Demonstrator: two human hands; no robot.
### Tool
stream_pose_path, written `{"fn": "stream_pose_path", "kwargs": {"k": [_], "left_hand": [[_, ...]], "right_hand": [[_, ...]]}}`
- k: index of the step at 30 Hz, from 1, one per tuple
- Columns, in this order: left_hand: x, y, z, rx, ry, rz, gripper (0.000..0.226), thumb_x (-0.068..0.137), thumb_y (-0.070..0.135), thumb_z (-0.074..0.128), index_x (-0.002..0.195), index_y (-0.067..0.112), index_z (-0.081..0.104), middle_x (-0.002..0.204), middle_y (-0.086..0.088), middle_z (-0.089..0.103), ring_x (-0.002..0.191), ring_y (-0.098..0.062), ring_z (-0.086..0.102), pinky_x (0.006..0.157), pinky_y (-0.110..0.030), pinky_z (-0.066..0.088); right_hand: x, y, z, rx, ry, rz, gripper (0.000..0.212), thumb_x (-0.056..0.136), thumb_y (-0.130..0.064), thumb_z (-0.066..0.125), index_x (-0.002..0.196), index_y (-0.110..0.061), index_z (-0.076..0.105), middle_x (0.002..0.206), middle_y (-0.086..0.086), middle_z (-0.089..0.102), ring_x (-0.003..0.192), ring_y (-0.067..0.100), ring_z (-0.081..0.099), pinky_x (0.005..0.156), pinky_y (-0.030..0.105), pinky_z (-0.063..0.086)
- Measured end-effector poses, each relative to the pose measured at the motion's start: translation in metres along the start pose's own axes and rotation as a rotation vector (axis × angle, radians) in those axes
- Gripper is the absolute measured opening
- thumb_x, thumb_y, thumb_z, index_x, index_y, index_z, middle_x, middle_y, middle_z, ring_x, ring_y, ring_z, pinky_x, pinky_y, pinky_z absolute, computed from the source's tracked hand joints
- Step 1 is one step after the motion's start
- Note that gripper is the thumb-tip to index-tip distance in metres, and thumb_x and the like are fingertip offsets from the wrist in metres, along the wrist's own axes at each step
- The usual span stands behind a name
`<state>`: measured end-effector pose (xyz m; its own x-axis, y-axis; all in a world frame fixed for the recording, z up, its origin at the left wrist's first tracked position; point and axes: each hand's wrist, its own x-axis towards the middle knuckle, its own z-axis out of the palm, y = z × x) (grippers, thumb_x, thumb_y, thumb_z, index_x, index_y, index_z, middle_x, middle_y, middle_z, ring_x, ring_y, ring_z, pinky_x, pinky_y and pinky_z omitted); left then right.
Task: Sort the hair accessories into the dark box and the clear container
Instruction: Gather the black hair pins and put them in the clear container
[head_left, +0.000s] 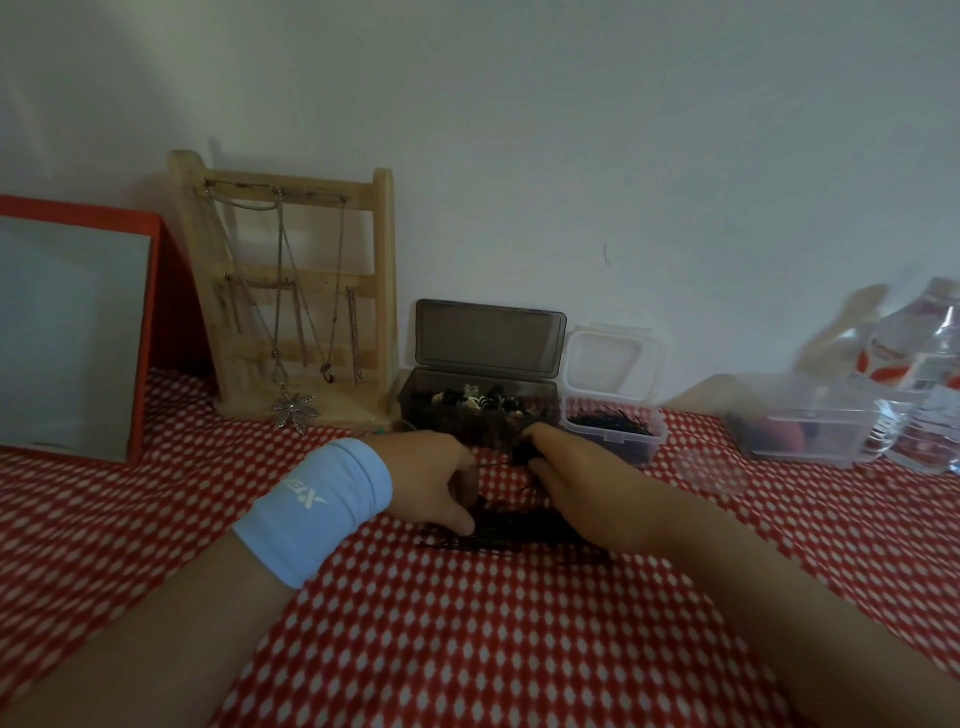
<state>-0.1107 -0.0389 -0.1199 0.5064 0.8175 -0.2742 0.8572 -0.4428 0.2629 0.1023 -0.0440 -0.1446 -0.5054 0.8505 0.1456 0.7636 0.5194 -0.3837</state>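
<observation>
Red-and-white patterned tabletop (467, 649), mid-frame: left hand (431, 478) and right hand (576, 483) pinch the tangled black hairpin pile (514, 530); best teased apart gently, few pins together.

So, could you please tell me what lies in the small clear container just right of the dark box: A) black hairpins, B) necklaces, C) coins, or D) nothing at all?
A: a heap of thin black hairpins shows through the wall of the open clear container, which stands right beside the dark box.
</observation>
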Motion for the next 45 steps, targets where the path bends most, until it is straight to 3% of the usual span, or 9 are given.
{"fn": "stream_pose_path", "kwargs": {"k": [8, 11, 14, 17, 25, 31, 37, 41, 45], "left_hand": [[-0.001, -0.010, -0.009, -0.064, 0.092, 0.025, 0.011, 0.092, 0.038, 0.062, 0.101, 0.034, 0.065, 0.099, 0.017, 0.063, 0.089, 0.002, 0.058, 0.079, -0.019, 0.048], [-0.003, -0.014, -0.017, -0.053, 0.219, 0.019, 0.007, 0.094, 0.032, 0.059, 0.098, 0.036, 0.063, 0.092, 0.019, 0.062, 0.083, 0.004, 0.057, 0.066, -0.013, 0.042], [-0.002, -0.017, -0.019, -0.107, 0.431, 0.041, 0.012, 0.096, 0.028, 0.057, 0.102, 0.036, 0.063, 0.090, 0.021, 0.060, 0.078, 0.009, 0.055, 0.060, -0.007, 0.037], [0.003, -0.007, -0.012, -0.260, 0.574, 0.135, 0.020, 0.098, 0.028, 0.053, 0.115, 0.036, 0.062, 0.100, 0.025, 0.059, 0.089, 0.015, 0.053, 0.067, -0.002, 0.039], [0.009, 0.017, 0.003, -0.499, 0.529, 0.313, 0.033, 0.102, 0.027, 0.045, 0.132, 0.033, 0.058, 0.127, 0.024, 0.060, 0.119, 0.014, 0.049, 0.101, -0.006, 0.032], [0.007, 0.016, 0.004, -0.482, 0.440, 0.293, 0.033, 0.104, 0.032, 0.040, 0.123, 0.059, 0.048, 0.112, 0.033, 0.062, 0.109, 0.016, 0.053, 0.091, -0.005, 0.036], [0.007, 0.022, 0.005, -0.603, 0.568, 0.394, 0.045, 0.101, 0.031, 0.043, 0.144, 0.044, 0.038, 0.144, 0.021, 0.048, 0.132, 0.008, 0.040, 0.110, -0.015, 0.031], [0.005, 0.022, 0.007, -0.557, 0.510, 0.381, 0.045, 0.101, 0.029, 0.049, 0.142, 0.045, 0.044, 0.139, 0.027, 0.050, 0.125, 0.010, 0.047, 0.105, -0.010, 0.035], [0.004, 0.020, 0.002, -0.531, 0.594, 0.327, 0.038, 0.100, 0.025, 0.050, 0.135, 0.039, 0.055, 0.131, 0.023, 0.059, 0.119, 0.012, 0.052, 0.105, -0.015, 0.039]], "right_hand": [[0.007, 0.000, -0.001, 0.962, 0.074, 0.378, 0.030, 0.106, -0.020, 0.037, 0.090, -0.013, 0.062, 0.071, 0.003, 0.048, 0.058, 0.014, 0.043, 0.056, 0.029, 0.034], [0.005, 0.006, -0.006, 1.187, -0.029, 0.371, 0.044, 0.100, -0.053, 0.042, 0.085, -0.016, 0.061, 0.071, 0.001, 0.043, 0.059, 0.013, 0.037, 0.056, 0.029, 0.032], [0.000, 0.007, -0.013, 1.235, -0.174, 0.264, 0.053, 0.082, -0.072, 0.059, 0.093, -0.019, 0.061, 0.074, -0.004, 0.046, 0.064, 0.012, 0.041, 0.061, 0.028, 0.036], [-0.002, 0.003, -0.012, 1.131, -0.198, 0.186, 0.017, 0.097, -0.034, 0.061, 0.087, -0.021, 0.057, 0.070, -0.007, 0.046, 0.064, 0.009, 0.043, 0.061, 0.025, 0.040], [-0.003, -0.001, -0.011, 1.015, -0.134, 0.182, 0.026, 0.105, -0.030, 0.045, 0.089, -0.013, 0.058, 0.071, 0.001, 0.056, 0.064, 0.015, 0.052, 0.059, 0.025, 0.047], [-0.001, -0.002, -0.006, 1.009, -0.137, 0.069, 0.018, 0.102, -0.028, 0.049, 0.094, -0.014, 0.058, 0.071, -0.001, 0.055, 0.065, 0.017, 0.054, 0.061, 0.027, 0.048], [-0.001, 0.000, -0.012, 1.279, -0.190, 0.149, 0.014, 0.103, -0.023, 0.047, 0.092, -0.017, 0.053, 0.071, -0.004, 0.043, 0.062, 0.012, 0.041, 0.059, 0.027, 0.040], [-0.004, -0.001, -0.014, 1.364, -0.287, 0.155, 0.024, 0.092, -0.003, 0.047, 0.112, -0.009, 0.058, 0.076, 0.001, 0.047, 0.065, 0.014, 0.046, 0.066, 0.032, 0.044], [-0.002, -0.004, -0.012, 1.356, -0.202, 0.176, 0.018, 0.096, -0.001, 0.041, 0.101, -0.009, 0.057, 0.076, 0.004, 0.046, 0.066, 0.015, 0.049, 0.065, 0.029, 0.050]]}}
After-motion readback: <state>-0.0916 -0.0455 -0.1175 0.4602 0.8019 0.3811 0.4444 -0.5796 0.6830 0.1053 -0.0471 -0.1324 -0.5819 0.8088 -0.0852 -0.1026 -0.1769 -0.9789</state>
